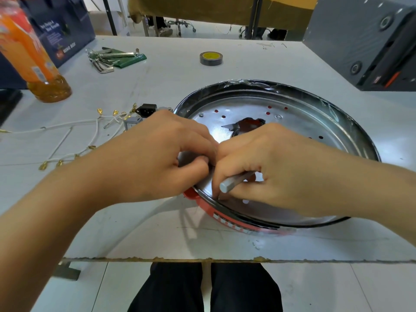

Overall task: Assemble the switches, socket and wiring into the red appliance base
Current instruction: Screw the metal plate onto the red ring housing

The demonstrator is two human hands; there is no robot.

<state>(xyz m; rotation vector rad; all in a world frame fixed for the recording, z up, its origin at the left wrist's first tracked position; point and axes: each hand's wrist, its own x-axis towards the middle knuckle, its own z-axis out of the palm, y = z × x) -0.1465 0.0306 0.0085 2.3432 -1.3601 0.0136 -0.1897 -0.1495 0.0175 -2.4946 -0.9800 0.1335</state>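
Both hands, left hand (157,152) and right hand (270,167), curled together over red appliance base (227,216) near surface (171,70) front edge. Right pinching metal rod (236,180); left grip hidden. White wires (67,140) toward left edge.

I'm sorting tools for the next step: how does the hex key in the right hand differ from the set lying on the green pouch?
The hex key is single and gripped in the right hand over the red base; the hex key set is a loose, untouched bundle at the table's far left. Both are bare grey metal.
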